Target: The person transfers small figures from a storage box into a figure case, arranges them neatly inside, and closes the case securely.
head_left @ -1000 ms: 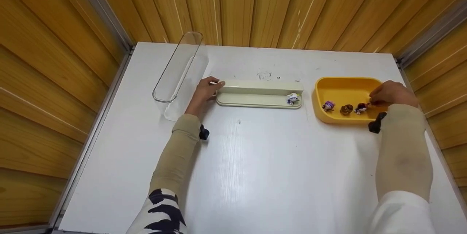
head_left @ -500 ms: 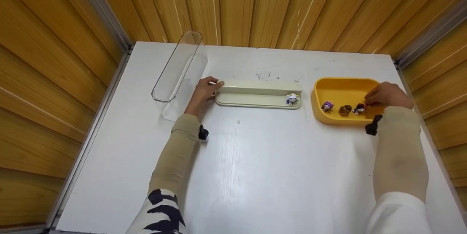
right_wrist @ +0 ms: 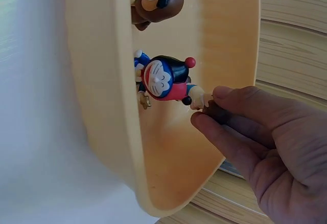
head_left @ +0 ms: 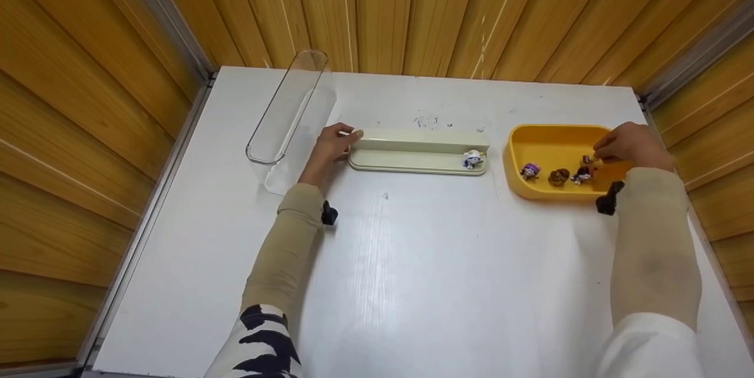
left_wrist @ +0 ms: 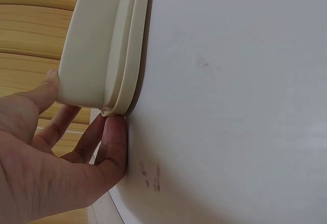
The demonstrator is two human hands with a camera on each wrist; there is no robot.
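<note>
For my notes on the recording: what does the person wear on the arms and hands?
Both forearms wear tan sleeves: left sleeve, right sleeve. A small black device sits at each wrist. The left upper arm shows white cloth with dark blue marks, the right plain white. The hands are bare.

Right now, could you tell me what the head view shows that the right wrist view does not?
Head view only: the left hand holding the end of the cream stand, a white figurine on it, and a clear cover. Right wrist view only: the face of the red and blue figurine, close up. Both show the yellow tray and the right hand pinching a small brown figurine.
</note>
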